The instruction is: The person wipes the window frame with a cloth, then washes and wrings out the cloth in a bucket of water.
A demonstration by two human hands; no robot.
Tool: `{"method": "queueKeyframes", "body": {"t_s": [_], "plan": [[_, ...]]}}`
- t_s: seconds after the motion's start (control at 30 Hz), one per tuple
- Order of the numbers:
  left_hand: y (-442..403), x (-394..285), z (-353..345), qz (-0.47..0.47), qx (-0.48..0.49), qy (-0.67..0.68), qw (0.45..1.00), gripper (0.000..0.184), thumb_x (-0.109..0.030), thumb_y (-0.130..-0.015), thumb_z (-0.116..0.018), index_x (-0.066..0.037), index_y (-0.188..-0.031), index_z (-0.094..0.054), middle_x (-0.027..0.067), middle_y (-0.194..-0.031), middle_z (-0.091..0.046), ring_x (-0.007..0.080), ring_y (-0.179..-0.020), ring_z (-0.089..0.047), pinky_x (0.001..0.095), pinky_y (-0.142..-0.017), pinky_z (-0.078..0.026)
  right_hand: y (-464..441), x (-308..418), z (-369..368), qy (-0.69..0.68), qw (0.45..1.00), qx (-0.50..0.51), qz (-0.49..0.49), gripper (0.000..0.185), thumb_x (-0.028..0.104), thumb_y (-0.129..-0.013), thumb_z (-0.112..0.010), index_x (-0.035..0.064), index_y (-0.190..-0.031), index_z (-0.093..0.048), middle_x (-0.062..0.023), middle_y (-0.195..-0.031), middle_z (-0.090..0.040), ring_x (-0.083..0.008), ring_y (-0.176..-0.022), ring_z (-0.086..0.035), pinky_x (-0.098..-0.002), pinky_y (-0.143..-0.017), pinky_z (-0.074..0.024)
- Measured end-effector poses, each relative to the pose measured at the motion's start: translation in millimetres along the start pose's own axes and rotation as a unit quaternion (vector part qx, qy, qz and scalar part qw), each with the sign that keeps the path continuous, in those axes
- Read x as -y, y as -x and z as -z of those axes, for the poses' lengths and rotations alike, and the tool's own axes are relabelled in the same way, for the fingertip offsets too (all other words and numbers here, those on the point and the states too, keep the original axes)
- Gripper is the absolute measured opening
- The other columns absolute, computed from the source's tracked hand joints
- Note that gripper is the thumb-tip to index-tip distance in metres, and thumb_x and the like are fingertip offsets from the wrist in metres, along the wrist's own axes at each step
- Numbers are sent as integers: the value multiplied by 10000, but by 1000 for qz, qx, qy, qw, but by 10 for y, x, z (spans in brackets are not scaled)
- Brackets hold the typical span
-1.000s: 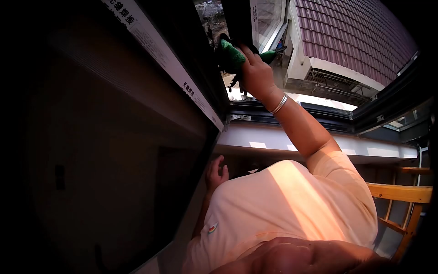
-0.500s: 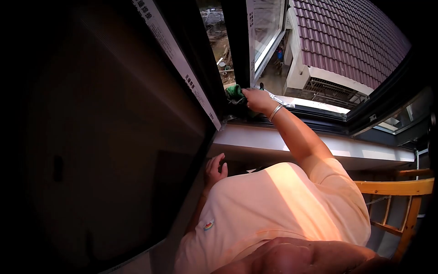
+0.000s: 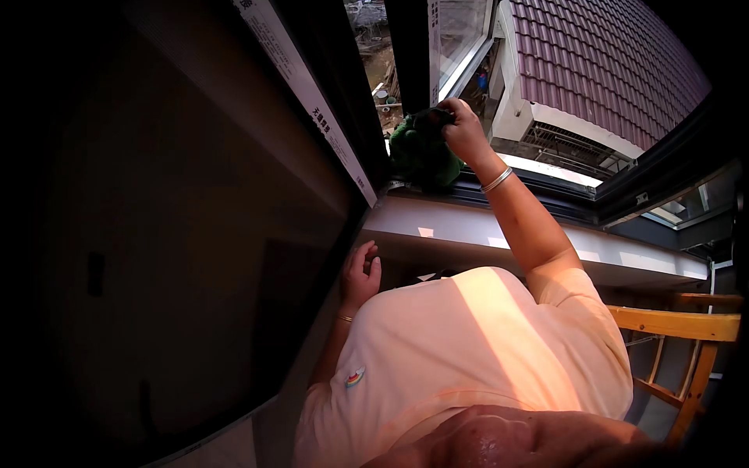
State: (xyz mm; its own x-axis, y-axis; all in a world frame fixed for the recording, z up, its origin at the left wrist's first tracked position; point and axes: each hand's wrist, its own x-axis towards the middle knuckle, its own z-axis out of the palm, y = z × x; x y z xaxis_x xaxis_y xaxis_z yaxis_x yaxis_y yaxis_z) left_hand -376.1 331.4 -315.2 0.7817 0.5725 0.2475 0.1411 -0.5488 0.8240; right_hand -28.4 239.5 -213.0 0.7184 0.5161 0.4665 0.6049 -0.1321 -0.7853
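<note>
My right hand (image 3: 466, 134) is closed on a green cloth (image 3: 425, 152) at the lower corner of the window frame (image 3: 411, 78). The cloth hangs bunched from my fingers, over the dark frame beside the sill (image 3: 460, 226). A silver bracelet (image 3: 497, 180) circles that wrist. Lower down, my left hand (image 3: 361, 277) is beside the edge of a large dark panel (image 3: 195, 234), under the sill. Its fingers are slightly bent, the thumb stands apart, and I see nothing held. Whether it touches the panel I cannot tell.
An opened window sash (image 3: 464, 47) stands outward beyond the frame. Outside is a purple tiled roof (image 3: 601, 70). A wooden chair or ladder-like frame (image 3: 675, 322) stands at the right. White printed strips (image 3: 312, 101) run along the dark frame.
My right hand has risen and moved slightly right, lifting the green cloth away from the corner so that more of it shows. My left hand has shifted slightly up and left.
</note>
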Motion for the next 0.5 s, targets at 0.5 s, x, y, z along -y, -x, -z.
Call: {"method": "queueKeyframes", "body": {"t_s": [0.5], "plan": [[-516,-43,-311,-89,30,57,994,322,-22,-869,-637,-17,-1189,-610,127,-1051,-693,253,-912,-679,343,-804,-547,-222,379,462,-529,826,77,-176,131,184,-986,-615,55,-993,-595,-45,-912,-668,-139,-825,-668,-275,-767,-549]]}}
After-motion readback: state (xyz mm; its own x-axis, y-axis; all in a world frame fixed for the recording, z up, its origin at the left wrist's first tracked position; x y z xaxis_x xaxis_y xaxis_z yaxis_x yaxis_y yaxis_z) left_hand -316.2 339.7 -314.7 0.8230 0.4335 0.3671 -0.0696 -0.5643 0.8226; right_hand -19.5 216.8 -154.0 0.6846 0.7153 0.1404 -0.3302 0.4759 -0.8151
